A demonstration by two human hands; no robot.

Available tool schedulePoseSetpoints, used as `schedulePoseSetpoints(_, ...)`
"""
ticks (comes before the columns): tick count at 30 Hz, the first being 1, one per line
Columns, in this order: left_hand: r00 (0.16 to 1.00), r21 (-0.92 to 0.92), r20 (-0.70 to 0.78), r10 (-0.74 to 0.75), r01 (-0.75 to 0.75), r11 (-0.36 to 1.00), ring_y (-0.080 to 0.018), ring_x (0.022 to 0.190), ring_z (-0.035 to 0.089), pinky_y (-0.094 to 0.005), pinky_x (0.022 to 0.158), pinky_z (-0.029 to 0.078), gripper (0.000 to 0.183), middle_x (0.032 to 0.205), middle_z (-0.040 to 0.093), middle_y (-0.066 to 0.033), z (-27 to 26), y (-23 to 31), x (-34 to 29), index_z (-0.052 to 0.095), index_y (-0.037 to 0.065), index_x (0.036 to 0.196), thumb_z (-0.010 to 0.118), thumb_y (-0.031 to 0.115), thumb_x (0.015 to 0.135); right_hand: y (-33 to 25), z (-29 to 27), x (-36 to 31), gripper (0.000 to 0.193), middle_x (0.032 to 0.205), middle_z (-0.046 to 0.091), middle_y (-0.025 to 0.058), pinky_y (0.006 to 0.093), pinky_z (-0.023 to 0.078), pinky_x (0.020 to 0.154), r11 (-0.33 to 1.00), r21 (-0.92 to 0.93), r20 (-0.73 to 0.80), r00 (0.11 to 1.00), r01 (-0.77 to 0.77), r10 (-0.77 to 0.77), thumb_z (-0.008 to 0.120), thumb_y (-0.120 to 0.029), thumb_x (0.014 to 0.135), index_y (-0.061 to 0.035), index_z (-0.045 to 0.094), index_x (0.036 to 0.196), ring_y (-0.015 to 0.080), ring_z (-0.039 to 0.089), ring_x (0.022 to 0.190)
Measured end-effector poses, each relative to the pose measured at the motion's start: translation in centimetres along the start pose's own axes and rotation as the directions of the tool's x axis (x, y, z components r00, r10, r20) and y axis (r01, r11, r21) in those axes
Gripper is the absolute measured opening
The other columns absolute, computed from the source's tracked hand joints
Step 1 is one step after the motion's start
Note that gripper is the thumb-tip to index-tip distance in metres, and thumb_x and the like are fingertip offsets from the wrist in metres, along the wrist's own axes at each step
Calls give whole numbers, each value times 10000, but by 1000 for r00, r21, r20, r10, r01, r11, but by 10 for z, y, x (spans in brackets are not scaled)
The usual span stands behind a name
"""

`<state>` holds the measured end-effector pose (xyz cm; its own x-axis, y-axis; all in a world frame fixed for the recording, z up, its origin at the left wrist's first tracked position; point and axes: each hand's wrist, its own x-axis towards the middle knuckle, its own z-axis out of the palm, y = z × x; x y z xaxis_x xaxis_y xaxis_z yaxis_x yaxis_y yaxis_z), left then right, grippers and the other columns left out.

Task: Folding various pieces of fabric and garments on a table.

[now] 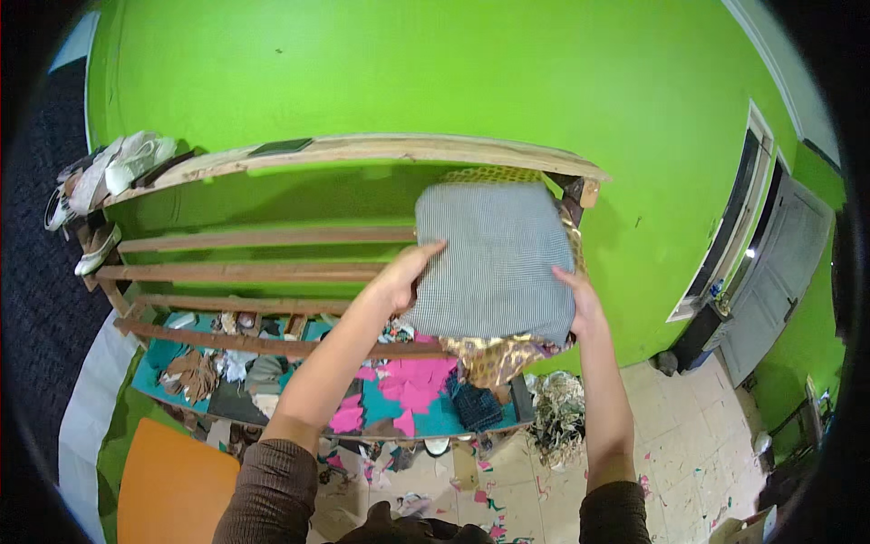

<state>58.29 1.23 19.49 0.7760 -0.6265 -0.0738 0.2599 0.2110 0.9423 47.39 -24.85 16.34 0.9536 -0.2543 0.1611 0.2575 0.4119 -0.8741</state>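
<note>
A folded stack of grey, finely checked fabric (494, 258) is held up before me at the right end of the wooden rack. My left hand (405, 279) grips its left edge, thumb on top and fingers under it. On the opposite edge my right hand (580, 304) clasps it the same way, thumb on the front face. Shiny gold patterned cloth (494, 361) shows beneath and behind the checked fabric; whether I hold it too or it rests on the rack, I cannot tell.
The wooden rack (263, 238) runs along a green wall, with white shoes (140, 163) at its left end. Its teal lower shelf (367, 399) carries pink scraps (417, 385) and cloth pieces. An orange panel (177, 480) stands lower left. Scraps litter the tiled floor (680, 435).
</note>
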Motion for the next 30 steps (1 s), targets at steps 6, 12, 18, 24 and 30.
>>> schedulePoseSetpoints(6, 995, 138, -79, 55, -44, 989, -228, 930, 599, -356, 768, 515, 410, 1089, 566, -176, -8, 16, 33, 463, -35, 1176, 474, 273, 904, -13, 11, 15, 476, 1079, 564, 168, 389, 518, 754, 999, -15, -73, 997, -37, 35, 583, -98, 814, 28, 394, 1233, 265, 594, 931)
schedulePoseSetpoints(12, 963, 0, 23, 267, -267, 964, -217, 866, 610, -336, 724, 524, 324, 1039, 586, -142, 9, 53, 79, 478, -27, 1132, 427, 217, 926, -56, 6, 70, 528, 1076, 562, 156, 366, 545, 712, 998, 16, -34, 998, 58, -58, 571, -55, 805, 3, 352, 1283, 258, 596, 932)
schedulePoseSetpoints(18, 986, 110, -70, 151, -143, 984, -226, 900, 591, -347, 776, 492, 343, 1060, 573, -162, 12, 44, 128, 470, -46, 1144, 435, 214, 923, -42, -45, 121, 518, 1147, 540, 157, 369, 523, 771, 992, -69, -118, 988, -107, 99, 537, -67, 831, -35, 348, 1312, 254, 584, 964)
schedulePoseSetpoints(24, 948, 93, -59, 312, -305, 948, -250, 928, 585, -380, 811, 476, 317, 1093, 549, -195, 20, 57, 130, 484, -59, 1076, 440, 207, 911, -63, -15, 115, 559, 1223, 493, 148, 324, 455, 871, 986, -146, -56, 995, 78, -87, 554, -90, 829, -36, 325, 1336, 234, 553, 1017)
schedulePoseSetpoints(30, 860, 840, -84, 504, -211, 501, -323, 935, 569, -416, 819, 459, 604, 1057, 529, -254, -7, 52, 160, 362, -140, 1160, 487, 376, 871, -48, -16, 123, 458, 1191, 533, 174, 358, 420, 896, 565, -799, -20, 930, 205, -366, 515, -195, 864, -13, 425, 1274, 299, 549, 1037)
